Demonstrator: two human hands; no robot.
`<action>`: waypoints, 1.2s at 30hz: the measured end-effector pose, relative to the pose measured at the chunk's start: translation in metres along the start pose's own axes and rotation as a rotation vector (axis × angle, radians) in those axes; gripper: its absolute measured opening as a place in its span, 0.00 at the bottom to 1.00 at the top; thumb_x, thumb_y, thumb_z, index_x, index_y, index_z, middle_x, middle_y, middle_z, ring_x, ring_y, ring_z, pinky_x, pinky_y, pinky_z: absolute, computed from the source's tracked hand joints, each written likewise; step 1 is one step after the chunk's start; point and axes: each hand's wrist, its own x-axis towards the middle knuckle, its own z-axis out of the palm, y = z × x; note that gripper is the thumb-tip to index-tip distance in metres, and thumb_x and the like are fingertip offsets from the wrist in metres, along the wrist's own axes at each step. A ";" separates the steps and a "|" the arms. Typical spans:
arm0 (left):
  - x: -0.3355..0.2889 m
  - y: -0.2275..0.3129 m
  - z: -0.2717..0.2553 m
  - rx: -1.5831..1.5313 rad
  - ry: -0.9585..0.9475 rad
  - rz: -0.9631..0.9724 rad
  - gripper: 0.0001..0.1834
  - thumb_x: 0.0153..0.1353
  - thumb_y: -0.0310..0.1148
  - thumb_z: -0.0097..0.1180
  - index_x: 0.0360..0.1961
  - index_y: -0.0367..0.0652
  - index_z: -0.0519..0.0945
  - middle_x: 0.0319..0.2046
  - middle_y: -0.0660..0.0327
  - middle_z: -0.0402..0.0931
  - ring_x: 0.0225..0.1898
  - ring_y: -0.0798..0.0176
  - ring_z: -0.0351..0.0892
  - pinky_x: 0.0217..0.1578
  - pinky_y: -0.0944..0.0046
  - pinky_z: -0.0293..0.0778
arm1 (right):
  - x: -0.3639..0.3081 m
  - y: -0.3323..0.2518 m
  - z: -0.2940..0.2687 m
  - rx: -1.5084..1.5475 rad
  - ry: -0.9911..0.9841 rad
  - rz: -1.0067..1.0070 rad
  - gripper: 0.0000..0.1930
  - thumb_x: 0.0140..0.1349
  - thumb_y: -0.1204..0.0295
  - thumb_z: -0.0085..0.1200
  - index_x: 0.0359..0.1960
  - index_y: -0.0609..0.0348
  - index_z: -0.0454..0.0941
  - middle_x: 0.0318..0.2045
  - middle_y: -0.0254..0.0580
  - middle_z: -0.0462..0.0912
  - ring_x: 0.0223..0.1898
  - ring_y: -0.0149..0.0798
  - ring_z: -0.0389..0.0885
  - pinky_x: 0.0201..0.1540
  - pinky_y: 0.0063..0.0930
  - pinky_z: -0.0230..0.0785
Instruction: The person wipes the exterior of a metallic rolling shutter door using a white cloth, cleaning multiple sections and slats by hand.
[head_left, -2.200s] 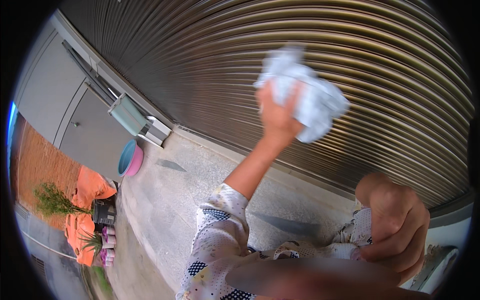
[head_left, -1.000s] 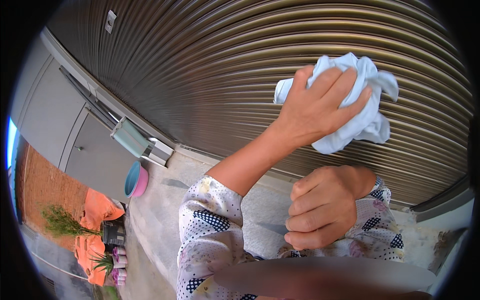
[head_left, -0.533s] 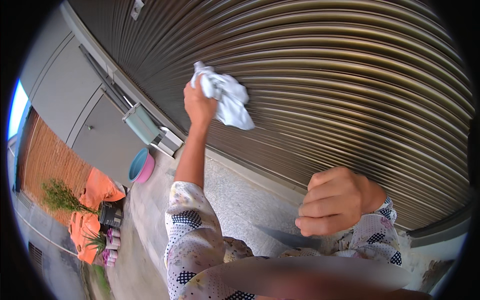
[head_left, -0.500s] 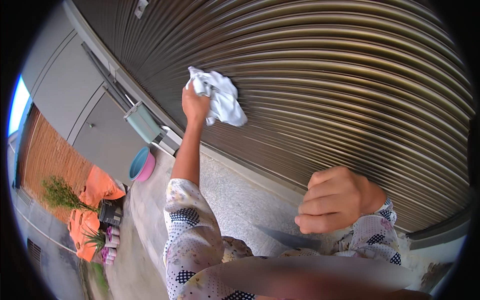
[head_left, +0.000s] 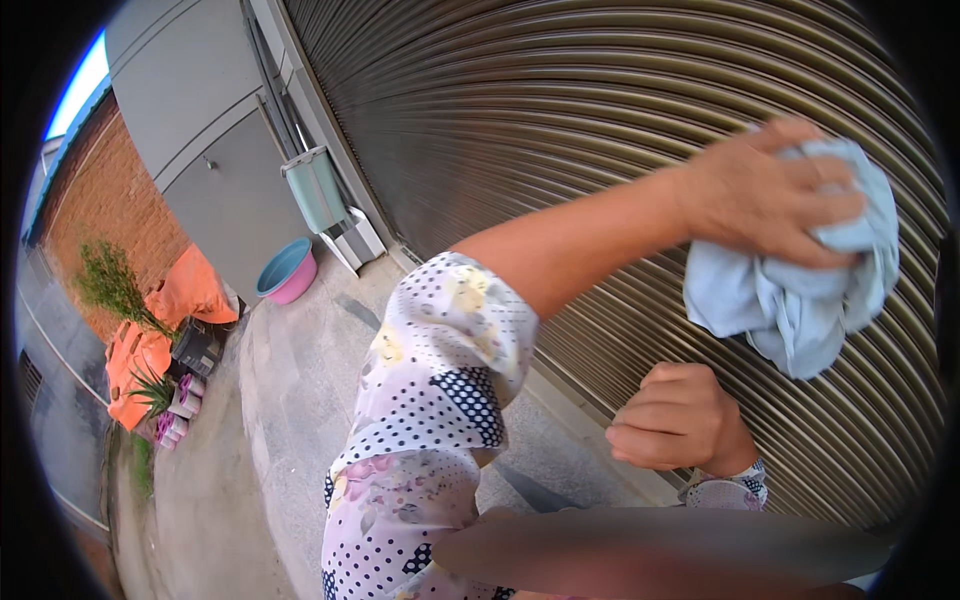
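Observation:
A crumpled light-blue cloth (head_left: 800,290) lies pressed against the ribbed metal roller shutter (head_left: 560,130) on the right side. My left hand (head_left: 775,195) grips it from above, its fingers bent over the folds and the arm stretched across to the right. Below the cloth, my right hand (head_left: 680,415) is curled into a fist in front of the shutter's lower slats. Nothing shows in that fist, and it stays apart from the cloth. Both arms wear a white patterned sleeve with dots and flowers.
A pink basin with a blue inside (head_left: 288,272) sits on the concrete floor (head_left: 300,400) at left. Behind it stand a pale green bin (head_left: 315,190) and a grey door (head_left: 225,190). Farther left are orange covers (head_left: 135,365), potted plants (head_left: 110,285) and a brick wall (head_left: 130,180).
My left hand has swept the cloth from the shutter's left part far to the right. My right hand remains a fist, slightly lower in the picture. The view has turned a little.

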 end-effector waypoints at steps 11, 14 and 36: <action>-0.254 -0.098 -0.175 0.508 -0.306 -1.204 0.21 0.50 0.40 0.57 0.44 0.42 0.73 0.43 0.49 0.74 0.45 0.41 0.73 0.44 0.49 0.68 | -0.044 0.010 0.014 -0.025 0.029 0.139 0.07 0.48 0.73 0.62 0.28 0.57 0.77 0.20 0.31 0.77 0.19 0.28 0.76 0.22 0.20 0.66; -0.306 -0.072 -0.176 0.334 -0.118 -1.268 0.25 0.49 0.43 0.60 0.46 0.41 0.71 0.40 0.49 0.75 0.42 0.44 0.74 0.44 0.50 0.68 | -0.049 0.014 0.014 -0.056 0.006 0.191 0.08 0.46 0.73 0.63 0.28 0.57 0.77 0.21 0.32 0.78 0.20 0.28 0.76 0.22 0.21 0.65; -0.309 -0.012 -0.133 0.508 0.085 -1.343 0.25 0.46 0.39 0.59 0.48 0.48 0.74 0.52 0.45 0.67 0.54 0.40 0.65 0.53 0.45 0.61 | -0.086 0.025 0.060 0.069 -0.464 0.421 0.09 0.47 0.74 0.62 0.31 0.58 0.78 0.25 0.34 0.79 0.26 0.33 0.78 0.30 0.27 0.68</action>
